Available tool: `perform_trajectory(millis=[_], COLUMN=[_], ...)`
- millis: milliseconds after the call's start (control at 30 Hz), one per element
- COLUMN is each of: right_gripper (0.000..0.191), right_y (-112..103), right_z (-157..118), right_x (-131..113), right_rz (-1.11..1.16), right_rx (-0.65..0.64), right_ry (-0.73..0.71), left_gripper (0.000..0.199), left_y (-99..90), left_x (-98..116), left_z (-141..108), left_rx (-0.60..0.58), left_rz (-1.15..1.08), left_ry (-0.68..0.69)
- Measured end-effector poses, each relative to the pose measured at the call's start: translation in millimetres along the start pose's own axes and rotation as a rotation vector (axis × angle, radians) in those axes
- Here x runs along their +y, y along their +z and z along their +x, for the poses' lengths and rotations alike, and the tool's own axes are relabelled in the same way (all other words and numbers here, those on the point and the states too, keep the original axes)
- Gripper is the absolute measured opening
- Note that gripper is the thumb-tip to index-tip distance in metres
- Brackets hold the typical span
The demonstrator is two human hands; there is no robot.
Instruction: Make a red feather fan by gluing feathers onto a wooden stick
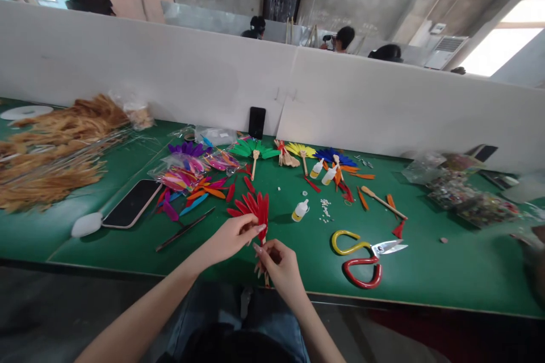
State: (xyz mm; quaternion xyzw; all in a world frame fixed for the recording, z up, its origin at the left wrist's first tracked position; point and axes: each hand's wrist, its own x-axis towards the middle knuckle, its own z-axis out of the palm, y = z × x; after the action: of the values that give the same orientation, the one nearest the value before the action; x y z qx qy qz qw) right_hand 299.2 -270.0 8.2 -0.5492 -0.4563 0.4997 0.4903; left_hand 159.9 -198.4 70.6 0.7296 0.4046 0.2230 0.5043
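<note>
A half-spread fan of red feathers [254,206] on a wooden handle [267,278] is between my hands near the table's front edge. My left hand [234,233] has its fingers closed on the base of the red feathers. Below it, my right hand [279,265] pinches the wooden handle, whose lower end points toward me. A small white glue bottle [300,211] stands to the right of the feathers, with small white beads [325,210] beside it. Yellow and red handled scissors [369,255] lie open farther right.
Finished-looking green [255,150], yellow [301,150] and blue [334,156] feather fans lie at the back. Bagged feathers [183,173], a phone [133,203] and tweezers [185,229] are left. Bead bags [472,195] lie right. A white partition [204,79] rises behind; people's heads show beyond.
</note>
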Motion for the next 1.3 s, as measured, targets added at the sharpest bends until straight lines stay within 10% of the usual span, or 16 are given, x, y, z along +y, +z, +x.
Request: perform_trajectory(millis=[1300], right_gripper=[0.036], right_y=[-25.2], right_z=[-6.0], right_x=[-37.9], right_rz=[0.272], right_rx=[-0.388], right_ry=[0.116], left_gripper=[0.039], left_y=[15.1], left_x=[3.5], left_z=[28.3], left_rx=[-0.058], left_rz=[-0.418], left_ry=[-0.075])
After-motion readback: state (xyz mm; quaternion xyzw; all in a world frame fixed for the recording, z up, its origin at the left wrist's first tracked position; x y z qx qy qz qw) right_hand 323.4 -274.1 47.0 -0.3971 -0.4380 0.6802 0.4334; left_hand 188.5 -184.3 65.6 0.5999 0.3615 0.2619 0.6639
